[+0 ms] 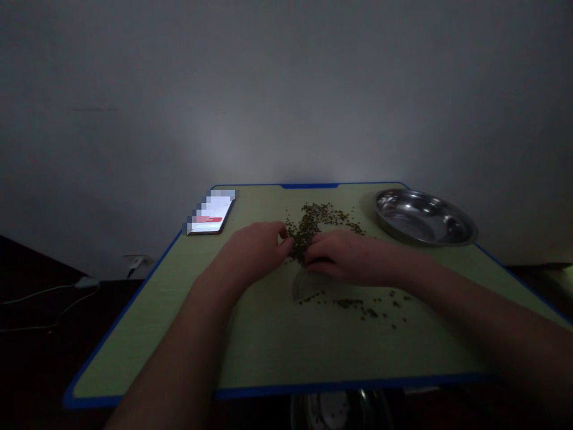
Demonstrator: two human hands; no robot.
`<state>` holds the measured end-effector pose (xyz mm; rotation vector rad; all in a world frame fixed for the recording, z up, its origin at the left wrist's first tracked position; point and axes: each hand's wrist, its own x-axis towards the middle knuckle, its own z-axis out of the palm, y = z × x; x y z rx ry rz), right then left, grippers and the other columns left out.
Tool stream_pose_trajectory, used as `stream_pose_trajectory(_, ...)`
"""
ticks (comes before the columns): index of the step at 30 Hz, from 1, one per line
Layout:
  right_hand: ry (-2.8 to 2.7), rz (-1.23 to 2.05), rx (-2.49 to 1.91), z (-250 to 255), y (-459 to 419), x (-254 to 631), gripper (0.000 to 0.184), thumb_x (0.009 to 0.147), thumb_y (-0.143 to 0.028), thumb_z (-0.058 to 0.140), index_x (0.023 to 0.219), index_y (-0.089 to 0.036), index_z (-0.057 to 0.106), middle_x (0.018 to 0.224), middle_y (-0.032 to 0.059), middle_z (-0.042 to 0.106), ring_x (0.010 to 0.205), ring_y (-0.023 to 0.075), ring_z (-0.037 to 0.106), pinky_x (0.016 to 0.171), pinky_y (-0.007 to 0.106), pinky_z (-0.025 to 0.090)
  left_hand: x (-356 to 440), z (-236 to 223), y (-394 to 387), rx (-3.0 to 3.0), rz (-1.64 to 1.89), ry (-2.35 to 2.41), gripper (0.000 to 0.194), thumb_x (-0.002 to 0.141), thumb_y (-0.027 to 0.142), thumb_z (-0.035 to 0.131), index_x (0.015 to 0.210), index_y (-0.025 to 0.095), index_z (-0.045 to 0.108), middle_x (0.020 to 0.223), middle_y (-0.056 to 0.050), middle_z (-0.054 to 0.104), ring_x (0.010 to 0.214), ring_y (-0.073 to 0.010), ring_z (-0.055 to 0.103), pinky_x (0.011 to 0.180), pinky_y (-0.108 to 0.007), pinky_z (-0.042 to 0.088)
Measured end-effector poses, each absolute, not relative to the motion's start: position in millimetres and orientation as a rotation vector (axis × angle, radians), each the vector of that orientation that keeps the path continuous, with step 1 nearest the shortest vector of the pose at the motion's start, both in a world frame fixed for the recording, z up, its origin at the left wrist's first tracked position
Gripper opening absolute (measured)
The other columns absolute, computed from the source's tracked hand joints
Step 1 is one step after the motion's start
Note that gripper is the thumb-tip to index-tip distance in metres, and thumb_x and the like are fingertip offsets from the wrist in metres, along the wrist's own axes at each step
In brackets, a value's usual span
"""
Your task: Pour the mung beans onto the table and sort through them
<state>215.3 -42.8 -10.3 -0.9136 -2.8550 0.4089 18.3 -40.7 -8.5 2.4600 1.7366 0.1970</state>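
Observation:
Small dark grains, like peppercorns [308, 226], lie in a loose heap at the middle of a pale green table. At the heap's left edge is my left hand [257, 251], its fingers curled in toward the thumb. My right hand [342, 257] rests on the near right side of the heap, fingers bent down and closed among the grains. Whatever the fingertips pinch is hidden or too small to make out. A faint, clear curved edge [296, 288], perhaps of something see-through, shows below my right hand. More grains [351, 303] are scattered nearer me.
A shiny metal bowl [425, 218] stands at the right edge of the table [179, 346]. A lit phone [212, 214] lies at the far left. Below the near edge, another metal vessel [333, 412] shows partly. A wall rises behind; cables [87, 283] run at left.

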Motion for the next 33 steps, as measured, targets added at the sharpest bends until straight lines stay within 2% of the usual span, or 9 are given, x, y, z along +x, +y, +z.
stream_pose_trajectory(8, -2.818, 0.561, -0.968, -8, -56, 240, 0.018, 0.092, -0.024, 0.051, 0.084, -0.019, 0.066, 0.083, 0.0037, 0.066, 0.078, 0.0153, 0.059, 0.072, 0.027, 0.043, 19, -9, -40, 2.447, 0.171, 1.737, 0.035, 0.088, 0.045, 0.042, 0.096, 0.021, 0.067, 0.091, -0.009, 0.072, 0.074, -0.0215, 0.063, 0.063, -0.032, 0.043)
stream_pose_trajectory(17, -2.660, 0.438, -1.161, -6, -45, 266, 0.022, 0.094, -0.028, 0.050, 0.078, -0.019, 0.062, 0.075, 0.0016, 0.063, 0.070, 0.0146, 0.054, 0.065, 0.027, 0.040, 19, -9, -39, 2.429, 0.154, 1.733, 0.035, 0.088, 0.046, 0.042, 0.095, 0.022, 0.066, 0.092, -0.009, 0.072, 0.073, -0.0218, 0.064, 0.063, -0.032, 0.043)
stream_pose_trajectory(27, -2.658, 0.440, -1.156, -16, -36, 261, 0.023, 0.094, -0.028, 0.050, 0.077, -0.020, 0.063, 0.076, 0.0030, 0.064, 0.072, 0.0155, 0.055, 0.067, 0.028, 0.041, 20, -8, -40, 2.437, 0.128, 1.739, 0.035, 0.088, 0.044, 0.042, 0.095, 0.021, 0.067, 0.091, -0.009, 0.072, 0.071, -0.0196, 0.063, 0.061, -0.030, 0.043)
stream_pose_trajectory(33, -2.641, 0.450, -1.149, -22, -33, 261, 0.021, 0.093, -0.028, 0.051, 0.081, -0.020, 0.065, 0.081, 0.0042, 0.067, 0.077, 0.0164, 0.057, 0.072, 0.029, 0.042, 20, -9, -40, 2.438, 0.127, 1.727, 0.034, 0.089, 0.043, 0.041, 0.095, 0.021, 0.067, 0.091, -0.010, 0.072, 0.073, -0.0215, 0.064, 0.063, -0.032, 0.044)
